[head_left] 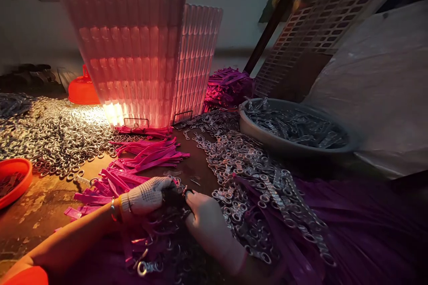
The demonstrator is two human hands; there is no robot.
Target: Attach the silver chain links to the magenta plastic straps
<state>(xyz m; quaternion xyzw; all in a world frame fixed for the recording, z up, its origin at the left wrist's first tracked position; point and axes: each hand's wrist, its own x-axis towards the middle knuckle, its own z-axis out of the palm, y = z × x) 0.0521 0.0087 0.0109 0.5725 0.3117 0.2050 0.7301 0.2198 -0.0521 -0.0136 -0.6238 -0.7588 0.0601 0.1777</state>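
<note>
In a dim room, before a pale wall point(234, 26), a worn table point(43, 200) lit red around a red lamp point(83, 91) and two ribbed translucent panels point(133, 44). On the left, a wide heap of loose metal clasps point(56, 138); in the middle, a fanned pile of pink straps point(154, 153); on the right, a band of metal clasps point(247, 169) running to purple straps point(341, 218), with a grey tub point(256, 131) of more metal pieces behind. By the look of it, well short of finished: plenty of loose clasps and straps within reach, but no sure way of telling completed pieces from waiting ones. Among the purple straps, perhaps some joined clasps, though too dark to confirm. As for the small dark piece point(176, 198), directly between the two hands, at the fingertips, just right of the pink straps and left of the clasp band. On one side, the left hand point(146, 197), in a dotted white glove, fingers curled and apparently clamped on that piece; on the other, the right hand point(207, 220), apparently pinching the same piece. Too dim to make out exact shape or any join.
</note>
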